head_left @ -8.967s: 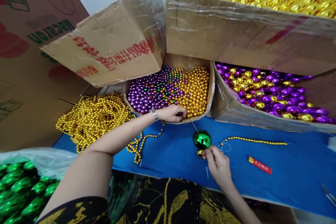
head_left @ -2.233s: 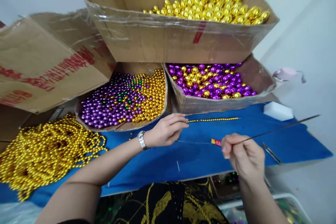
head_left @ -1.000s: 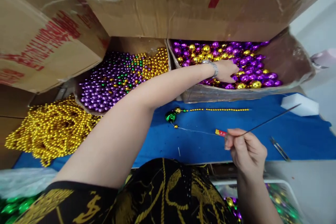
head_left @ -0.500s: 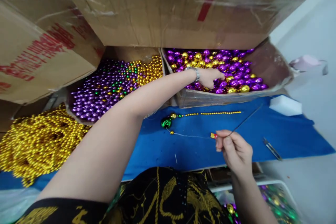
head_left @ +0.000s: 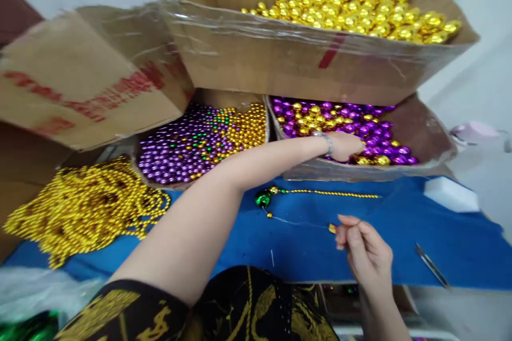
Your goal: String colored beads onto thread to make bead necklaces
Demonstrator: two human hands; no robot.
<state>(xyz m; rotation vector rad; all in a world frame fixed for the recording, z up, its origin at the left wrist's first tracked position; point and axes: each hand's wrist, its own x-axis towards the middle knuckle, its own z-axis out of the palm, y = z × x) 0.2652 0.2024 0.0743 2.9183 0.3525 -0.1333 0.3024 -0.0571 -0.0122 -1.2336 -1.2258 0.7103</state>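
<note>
My left hand (head_left: pixel 347 146), with a bracelet at the wrist, reaches into a cardboard box of purple and gold beads (head_left: pixel 376 136). Its fingertips are hidden among the beads. Over the blue cloth, my right hand (head_left: pixel 366 248) is closed in a pinch on a long thin needle, which is hardly visible now. A small red and yellow tag (head_left: pixel 332 228) shows at these fingertips. From there a pale thread (head_left: pixel 298 221) runs left to a small gold bead (head_left: pixel 269 214) and a large green bead (head_left: pixel 263 199). A string of small gold beads (head_left: pixel 344 194) lies stretched to the right.
A box of purple, green and gold beads (head_left: pixel 180 144) stands left, beside heaped gold bead strands (head_left: pixel 88 208). Above is a carton of larger gold beads (head_left: pixel 360 8). A white foam block (head_left: pixel 451 194) and metal snips or tweezers (head_left: pixel 432 265) lie right on the blue cloth (head_left: pixel 296 261).
The view has tilted up, showing more of the upper carton. My left hand has dipped deeper among the purple beads. My right hand keeps its pinch, and the needle has become hard to see.
</note>
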